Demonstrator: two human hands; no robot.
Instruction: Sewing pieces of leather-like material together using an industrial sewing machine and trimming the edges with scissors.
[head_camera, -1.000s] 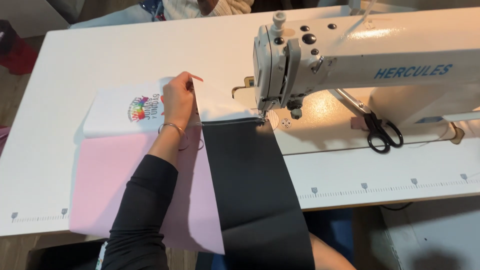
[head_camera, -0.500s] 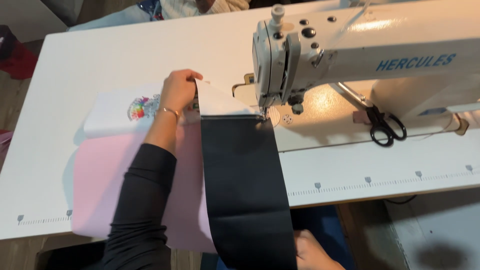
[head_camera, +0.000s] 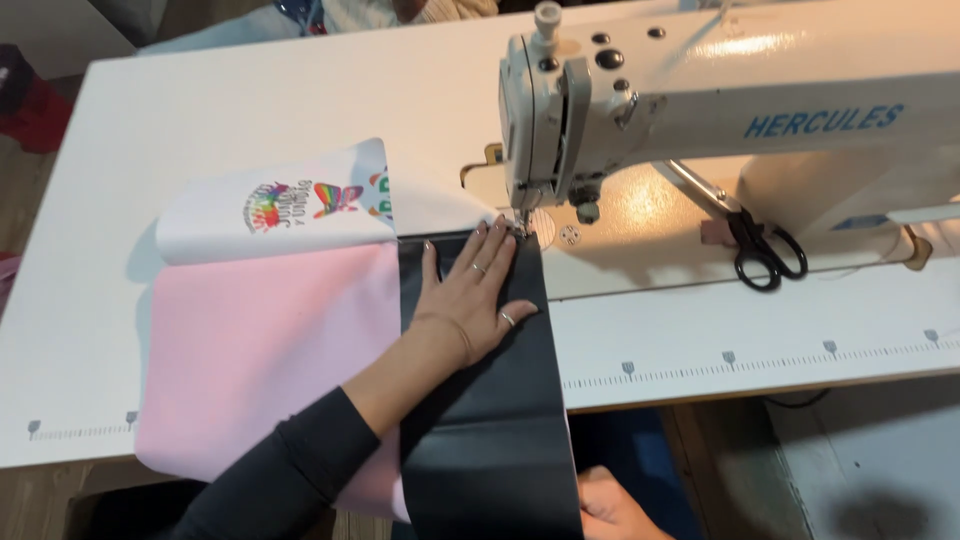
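Observation:
My left hand (head_camera: 468, 292) lies flat, fingers spread, on a black fabric strip (head_camera: 490, 420), its fingertips close to the needle of the cream sewing machine (head_camera: 640, 110). The strip runs from the needle down over the table's front edge. Beside it on the left lies a pink fabric panel (head_camera: 270, 350), and a white panel with a colourful print (head_camera: 275, 205) is folded back above it. My right hand (head_camera: 610, 505) shows only partly at the bottom edge, below the table, against the lower end of the black strip; its grip is hidden.
Black-handled scissors (head_camera: 760, 250) rest on the machine bed to the right. The white table (head_camera: 200, 110) has ruler marks along its front edge. Another person's clothing shows at the far top edge.
My left hand has moved from the white printed panel rightwards onto the black strip and flattened there. The view has shifted slightly right.

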